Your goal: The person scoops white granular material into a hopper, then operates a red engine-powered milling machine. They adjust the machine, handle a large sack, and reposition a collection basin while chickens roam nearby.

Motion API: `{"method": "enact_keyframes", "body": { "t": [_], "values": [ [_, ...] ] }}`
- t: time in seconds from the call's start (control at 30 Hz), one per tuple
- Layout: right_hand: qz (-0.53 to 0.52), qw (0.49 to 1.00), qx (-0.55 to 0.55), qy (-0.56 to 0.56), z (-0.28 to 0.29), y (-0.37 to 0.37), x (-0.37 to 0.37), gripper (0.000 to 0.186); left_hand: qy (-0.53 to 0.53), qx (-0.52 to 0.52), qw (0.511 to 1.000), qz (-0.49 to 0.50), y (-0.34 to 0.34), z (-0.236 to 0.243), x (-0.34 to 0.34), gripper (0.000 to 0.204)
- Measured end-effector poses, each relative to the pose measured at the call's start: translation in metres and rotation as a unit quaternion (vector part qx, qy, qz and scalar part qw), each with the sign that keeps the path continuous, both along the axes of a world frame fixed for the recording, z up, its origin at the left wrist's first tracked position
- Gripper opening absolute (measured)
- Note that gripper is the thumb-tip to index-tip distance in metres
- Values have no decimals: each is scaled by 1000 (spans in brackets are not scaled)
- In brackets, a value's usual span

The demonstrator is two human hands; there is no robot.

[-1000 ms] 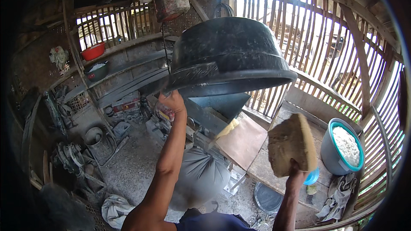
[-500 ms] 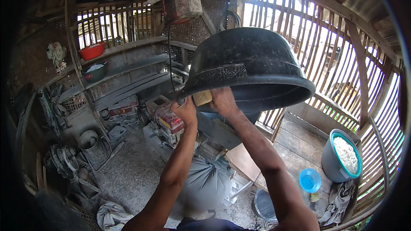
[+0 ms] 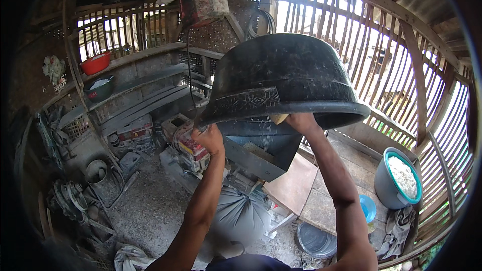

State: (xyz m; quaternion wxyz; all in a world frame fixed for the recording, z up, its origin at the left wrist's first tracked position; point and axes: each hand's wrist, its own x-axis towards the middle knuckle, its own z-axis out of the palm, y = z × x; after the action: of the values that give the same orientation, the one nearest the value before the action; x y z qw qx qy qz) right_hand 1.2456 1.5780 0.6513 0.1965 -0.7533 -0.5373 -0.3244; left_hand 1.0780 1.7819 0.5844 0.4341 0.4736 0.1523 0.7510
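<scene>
A big black plastic basin (image 3: 286, 73) is tipped over in front of me, its opening turned down. My left hand (image 3: 208, 138) is closed round the left end of its rim. My right hand (image 3: 304, 122) reaches under the lower rim, closed on a tan sponge-like block (image 3: 278, 118). The block is partly hidden, and whether it touches the basin's inside I cannot tell. Fine white bits fall from the basin toward a grey metal hopper (image 3: 243, 156) below. Some pale grain lies inside the hopper.
Below the hopper stands a tied, bulging grey sack (image 3: 240, 218). A red machine (image 3: 193, 145) is behind my left hand. On the right are a grey tub (image 3: 386, 190) of white material and a blue bowl (image 3: 368, 208). A red basin (image 3: 95, 63) rests on the left ledge.
My right hand has slid right with the tan block, further under the basin. White bits now fall, and more of the hopper shows. My left hand still grips the rim.
</scene>
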Motion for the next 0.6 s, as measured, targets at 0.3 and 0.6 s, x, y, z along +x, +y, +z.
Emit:
{"method": "enact_keyframes", "body": {
  "t": [0.3,0.6],
  "values": [
    [6,994,68,87,0,60,5,45,51,-54,997,-38,-5,10,-3,17],
    [14,988,151,-19,-21,91,-38,32,-6,-57,998,-37,2,-4,1,26]
  ]
}}
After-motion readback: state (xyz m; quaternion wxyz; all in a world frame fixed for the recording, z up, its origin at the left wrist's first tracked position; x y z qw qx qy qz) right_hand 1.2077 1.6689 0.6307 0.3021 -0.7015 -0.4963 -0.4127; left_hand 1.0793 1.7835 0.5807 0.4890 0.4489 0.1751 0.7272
